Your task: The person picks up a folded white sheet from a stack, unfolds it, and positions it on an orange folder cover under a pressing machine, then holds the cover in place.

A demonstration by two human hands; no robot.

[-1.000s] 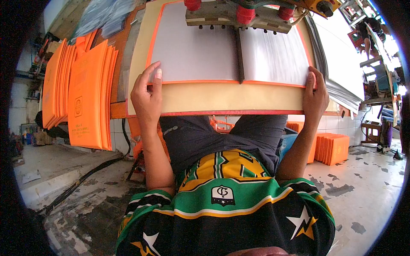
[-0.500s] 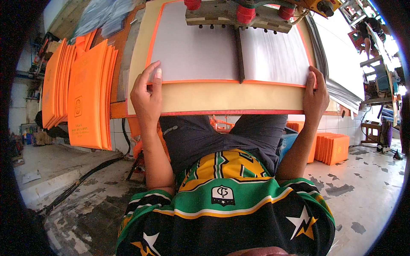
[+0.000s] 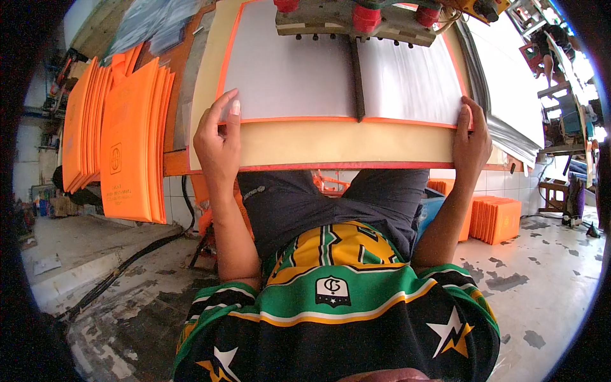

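Observation:
An open orange folder cover (image 3: 299, 119) lies flat on a cream board (image 3: 305, 146), with pale clear plastic sheets (image 3: 286, 76) over both halves and a dark strip (image 3: 359, 83) down its middle. At its near left corner my left hand (image 3: 217, 137) grips the edge, thumb on top and the index finger reaching along the side. My right hand (image 3: 471, 135) holds the near right corner in the same way, fingers partly curled under. Just beyond my hands, a metal press head (image 3: 356, 27) with red round fittings hangs over the far part of the folder.
Stacks of orange folders (image 3: 133, 140) stand at the table's left end. More orange folders (image 3: 495, 220) sit on the floor at right. White sheets (image 3: 509, 89) are piled on the right side of the table, and clear plastic (image 3: 153, 25) lies at the back left.
Hardly anything differs. Both hands stay at the folder's near corners, and the folder and press head keep their places apart from a slight shift of the whole view.

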